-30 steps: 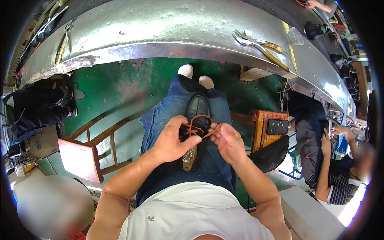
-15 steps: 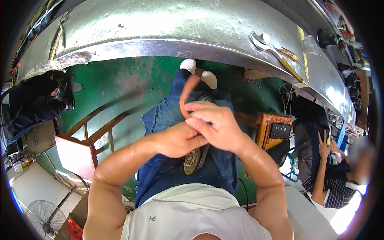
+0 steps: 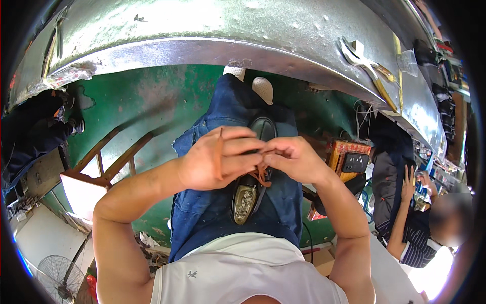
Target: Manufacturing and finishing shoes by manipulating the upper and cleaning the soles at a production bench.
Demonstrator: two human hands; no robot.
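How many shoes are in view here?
3: a black shoe on the lap under both hands, and two white-soled shoes on the person's feet below the bench; others may be hidden.

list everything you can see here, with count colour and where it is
black leather shoe: 1, black with pale sole, on the lap
brown shoelace: 1, brown, pinched between both hands over the shoe
metal workbench: 1, silver, across the top
hand tools: a few, silver and yellow, right end of the bench
wooden stool: 1, brown, left on the green floor
electric fan: 1, grey, lower left
seated person: 1, striped top, right edge
blue jeans: 1, blue, centre
left hand: 1, on the lace
right hand: 1, on the lace
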